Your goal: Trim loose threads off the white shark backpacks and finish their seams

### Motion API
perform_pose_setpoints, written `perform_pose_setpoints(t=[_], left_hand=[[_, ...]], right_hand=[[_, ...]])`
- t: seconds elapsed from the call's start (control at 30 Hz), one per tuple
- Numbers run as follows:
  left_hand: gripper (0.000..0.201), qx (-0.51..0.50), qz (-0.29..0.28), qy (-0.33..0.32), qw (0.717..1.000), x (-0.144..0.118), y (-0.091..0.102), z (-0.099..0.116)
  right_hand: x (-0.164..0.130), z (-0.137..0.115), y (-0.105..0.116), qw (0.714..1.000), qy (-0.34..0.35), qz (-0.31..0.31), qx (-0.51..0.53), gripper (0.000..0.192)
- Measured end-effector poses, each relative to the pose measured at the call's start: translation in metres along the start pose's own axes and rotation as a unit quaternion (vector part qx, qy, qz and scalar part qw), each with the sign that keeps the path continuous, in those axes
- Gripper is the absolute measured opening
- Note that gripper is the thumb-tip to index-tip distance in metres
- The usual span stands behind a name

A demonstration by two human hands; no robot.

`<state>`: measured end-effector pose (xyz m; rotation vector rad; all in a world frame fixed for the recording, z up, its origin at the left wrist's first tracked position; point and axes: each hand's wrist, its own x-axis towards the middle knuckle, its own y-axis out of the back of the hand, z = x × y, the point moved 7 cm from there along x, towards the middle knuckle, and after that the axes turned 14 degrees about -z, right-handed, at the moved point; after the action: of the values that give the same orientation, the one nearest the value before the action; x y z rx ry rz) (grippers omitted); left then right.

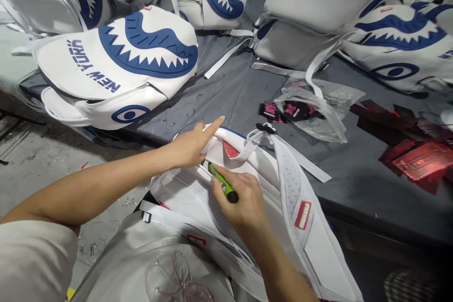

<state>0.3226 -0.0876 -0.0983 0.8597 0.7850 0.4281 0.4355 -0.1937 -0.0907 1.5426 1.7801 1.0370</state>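
A white backpack [290,188] lies back-side up against the near edge of the grey table [240,99], partly on my lap. My left hand [193,144] pinches its upper edge, index finger stretched out. My right hand [240,198] grips a green tool with a black end [222,183], its tip pressed to the bag's mesh back panel just below my left hand. A red label [302,214] sits on one shoulder strap.
Several white backpacks with blue shark-mouth prints lie on the table, one reading NEW YORK [116,66] at the left. A clear plastic bag [314,108] with pink-and-black tags sits mid-table. Red and dark packets [417,158] lie at the right.
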Motion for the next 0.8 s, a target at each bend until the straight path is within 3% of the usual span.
perform_pose_setpoints(t=[0.5, 0.67, 0.73, 0.8], left_hand=[[0.104, 0.024, 0.016, 0.002, 1.000, -0.001, 0.002, 0.001], [0.101, -0.016, 0.033, -0.017, 0.999, -0.003, 0.001, 0.001], [0.101, -0.035, 0.042, -0.019, 0.998, -0.002, 0.000, -0.003], [0.101, -0.045, 0.043, -0.030, 0.998, 0.000, -0.001, -0.005]], right_hand=[[0.000, 0.000, -0.002, 1.000, -0.020, 0.003, 0.020, 0.025], [0.005, -0.006, -0.008, 0.999, -0.037, -0.004, 0.017, 0.022], [0.002, -0.013, 0.004, 0.999, -0.044, -0.032, 0.006, 0.018], [-0.009, -0.024, 0.034, 0.999, -0.028, -0.036, 0.008, 0.017]])
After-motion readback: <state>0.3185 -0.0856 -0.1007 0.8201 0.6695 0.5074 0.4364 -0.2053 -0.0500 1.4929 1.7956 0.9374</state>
